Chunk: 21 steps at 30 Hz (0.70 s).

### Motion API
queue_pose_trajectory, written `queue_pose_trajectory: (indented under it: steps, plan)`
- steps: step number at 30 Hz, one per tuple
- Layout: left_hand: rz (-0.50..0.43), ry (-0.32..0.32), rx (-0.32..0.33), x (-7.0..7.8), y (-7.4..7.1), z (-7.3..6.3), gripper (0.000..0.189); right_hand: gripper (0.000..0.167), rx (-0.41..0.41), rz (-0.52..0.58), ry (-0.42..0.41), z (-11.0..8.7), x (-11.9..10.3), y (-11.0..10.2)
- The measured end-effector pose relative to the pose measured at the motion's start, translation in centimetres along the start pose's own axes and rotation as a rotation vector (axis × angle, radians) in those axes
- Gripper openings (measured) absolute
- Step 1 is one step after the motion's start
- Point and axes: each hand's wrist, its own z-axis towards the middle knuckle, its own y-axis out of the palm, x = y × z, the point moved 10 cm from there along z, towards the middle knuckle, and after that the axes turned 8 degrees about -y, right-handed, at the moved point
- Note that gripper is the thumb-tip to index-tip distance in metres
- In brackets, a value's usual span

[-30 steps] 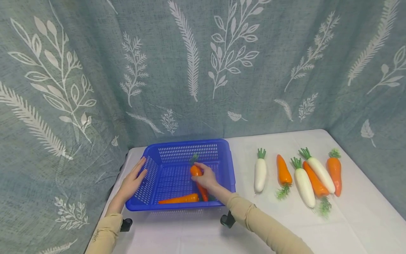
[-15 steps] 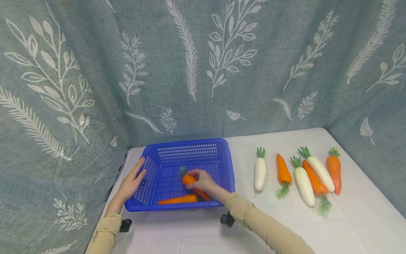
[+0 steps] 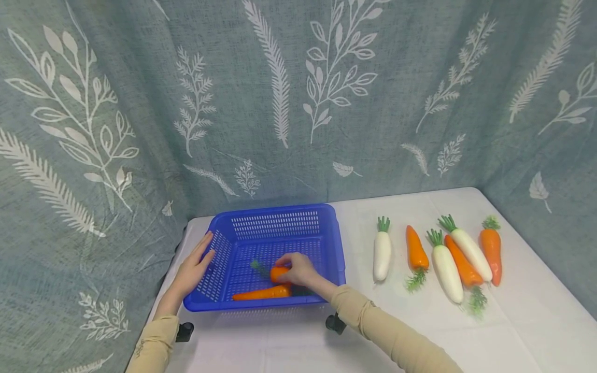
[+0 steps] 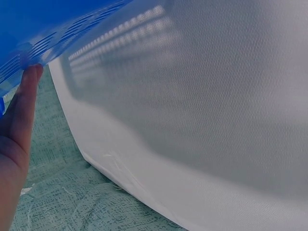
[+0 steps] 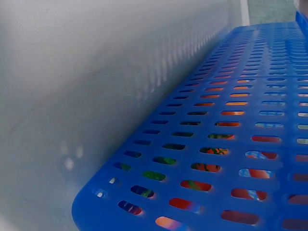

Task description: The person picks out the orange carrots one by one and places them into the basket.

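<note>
Right hand apparently pinches a carrot in the basket; left hand, straight-fingered, touches its side.

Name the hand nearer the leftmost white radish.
Right hand: in the basket left of the radish, gripping a carrot; the left hand is farther left, at the basket's side.
</note>
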Motion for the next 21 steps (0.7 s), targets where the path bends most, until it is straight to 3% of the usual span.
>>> queue_pose_trajectory:
  steps: [21]
  plan:
    - [-0.009,-0.007,-0.006,0.06,-0.10,0.08,0.055,0.035,0.016,0.162,0.027,-0.13,-0.19,-0.33]
